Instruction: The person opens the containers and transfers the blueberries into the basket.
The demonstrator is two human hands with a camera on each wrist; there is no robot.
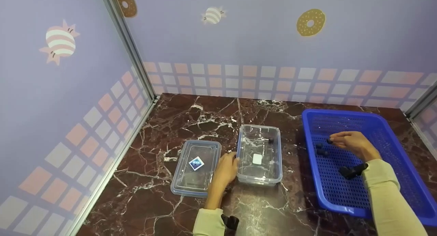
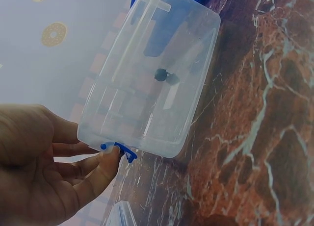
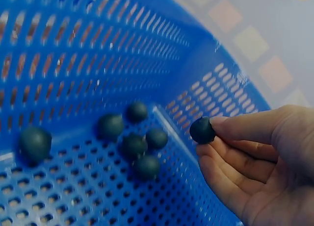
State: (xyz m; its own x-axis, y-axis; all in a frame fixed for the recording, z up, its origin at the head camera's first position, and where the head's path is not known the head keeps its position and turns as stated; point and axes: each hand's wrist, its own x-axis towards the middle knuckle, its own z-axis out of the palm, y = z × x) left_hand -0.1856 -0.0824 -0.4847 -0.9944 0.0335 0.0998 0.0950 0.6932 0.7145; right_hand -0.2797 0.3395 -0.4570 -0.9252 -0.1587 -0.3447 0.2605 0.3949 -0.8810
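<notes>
One small dark round ball is pinched at the fingertips of the right hand, above the blue perforated plastic basket where six more dark balls lie. Left of the basket stands a clear rectangular plastic container, long axis running away from the person, two dark balls inside. The left hand, fingers relaxed, touches its near corner. A clear flat lid lies just beside it on the marble table.

The left hand is stretched forward, fingers straight and relaxed. The right hand is raised, thumb and fingertips pinched together.
</notes>
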